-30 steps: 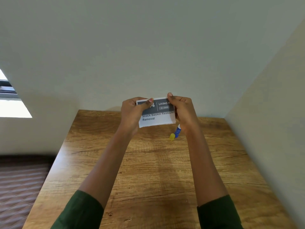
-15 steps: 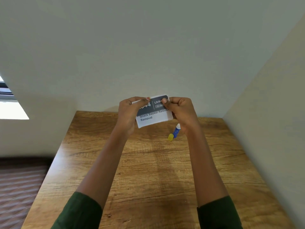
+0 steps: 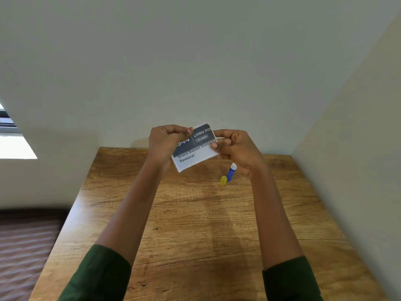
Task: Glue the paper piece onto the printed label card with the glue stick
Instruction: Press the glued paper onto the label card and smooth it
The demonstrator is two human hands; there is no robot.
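I hold the printed label card (image 3: 195, 152) above the far part of the wooden table (image 3: 195, 224), tilted with its right side up. It has a dark header and black text on white. My left hand (image 3: 166, 143) pinches its top left edge, thumb on the header. My right hand (image 3: 236, 148) pinches its right edge. The blue glue stick (image 3: 231, 172) lies uncapped on the table under my right hand, white tip pointing away. Its yellow cap (image 3: 223, 180) lies beside it. I cannot make out a separate paper piece.
The table stands in a corner, with a pale wall (image 3: 195, 72) behind it and another wall (image 3: 358, 148) along its right side. To the left, the floor (image 3: 23, 246) lies below the table edge and a bright window (image 3: 13, 144) is in the wall.
Both hands have turned the card counter-clockwise, so its right end now sits higher. My right thumb slid from the card's top edge down to its right edge.
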